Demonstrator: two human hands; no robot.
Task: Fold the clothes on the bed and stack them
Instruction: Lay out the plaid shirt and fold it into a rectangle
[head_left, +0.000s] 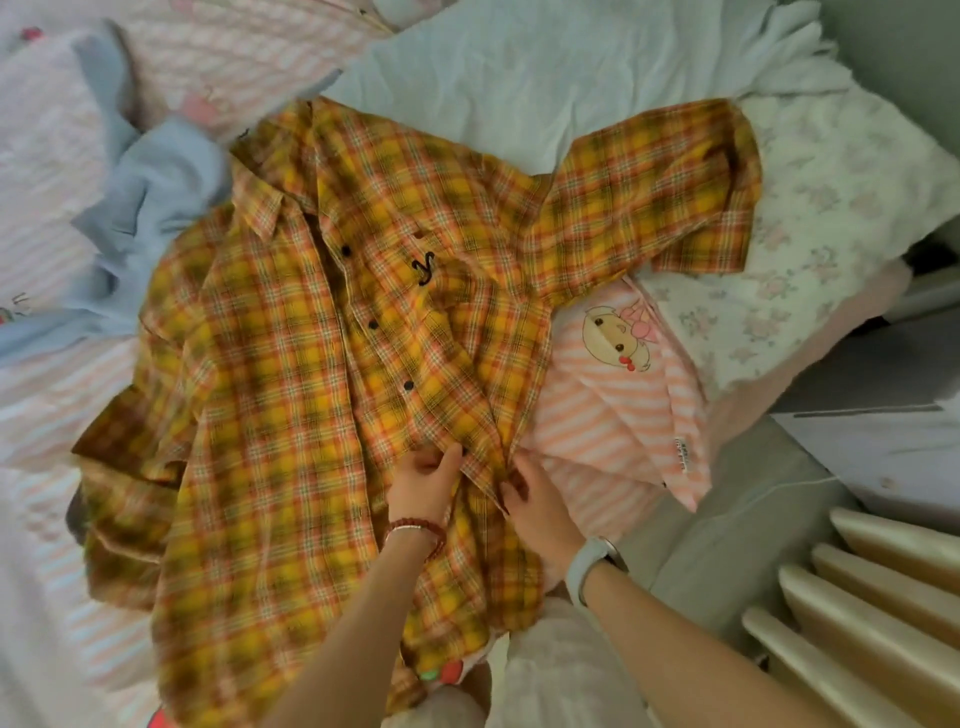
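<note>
A yellow and orange plaid shirt (291, 332) lies front up across the bed, collar toward the far left, one sleeve stretched to the far right. Black buttons run down its placket. My left hand (423, 483) pinches one front edge near the lower placket. My right hand (530, 499) grips the other front edge right beside it. Both hands meet at the shirt's middle seam. Under the shirt's right side lies a pink striped garment (618, 405) with a cartoon print.
A light blue garment (150, 208) is crumpled at the far left by the collar. The pink striped bedcover (47, 415) lies under everything, with a pale blue sheet (493, 78) beyond and a floral quilt (810, 249) at right. A radiator (872, 613) stands at lower right beside the bed.
</note>
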